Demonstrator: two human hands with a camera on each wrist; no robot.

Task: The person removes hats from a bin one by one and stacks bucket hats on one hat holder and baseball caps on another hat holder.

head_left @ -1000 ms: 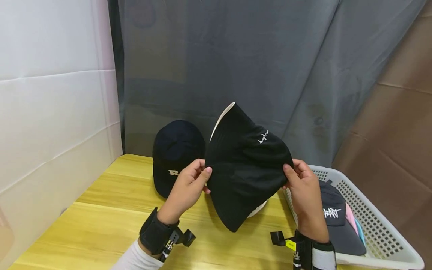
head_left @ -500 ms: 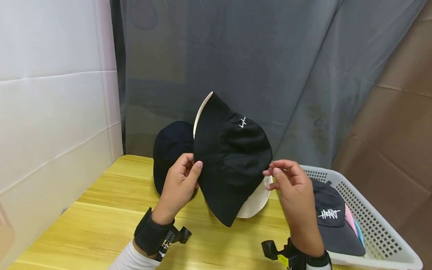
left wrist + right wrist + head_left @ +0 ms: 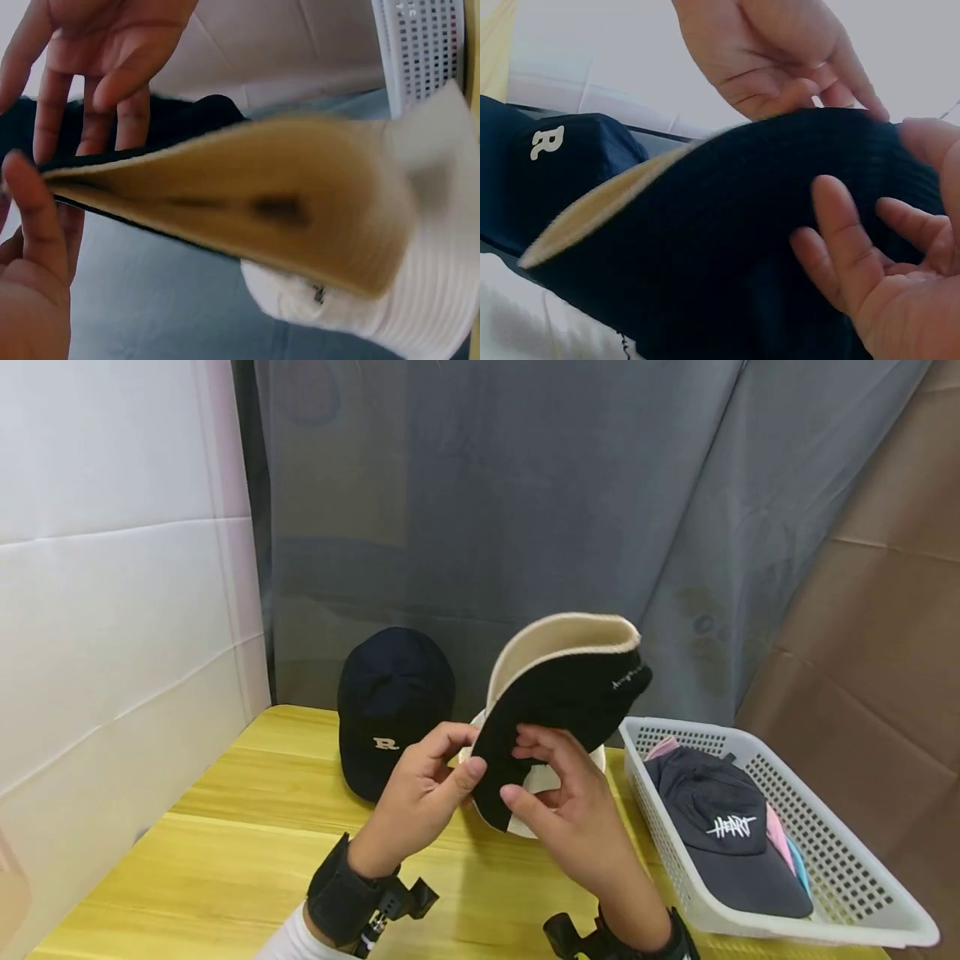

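Right now I have the black bucket hat (image 3: 558,710) up off the table, held between both hands near the middle of the head view, its cream lining showing along the upturned brim. My left hand (image 3: 420,797) pinches the brim edge with thumb against fingers; the left wrist view shows the thumb lying on the cream inside. My right hand (image 3: 573,810) lies against the black outer cloth with fingers fairly straight, touching and steadying it rather than gripping; the right wrist view shows those fingers spread on the ribbed fabric. The two hands sit close together, almost meeting over the hat.

As I judge it, the work is midway: the hat is lifted and being turned or folded in the air, not yet set down anywhere. A white hat (image 3: 536,777) sits on the table directly beneath it, and a dark cap with an R (image 3: 393,710) stands behind to the left. More caps, one lettered in white (image 3: 723,822), lie in the white perforated basket (image 3: 847,893) on the right.

All of it rests on a yellow wooden table (image 3: 225,860). Behind hang a grey curtain (image 3: 487,485), white panels on the left and brown sheeting on the right.
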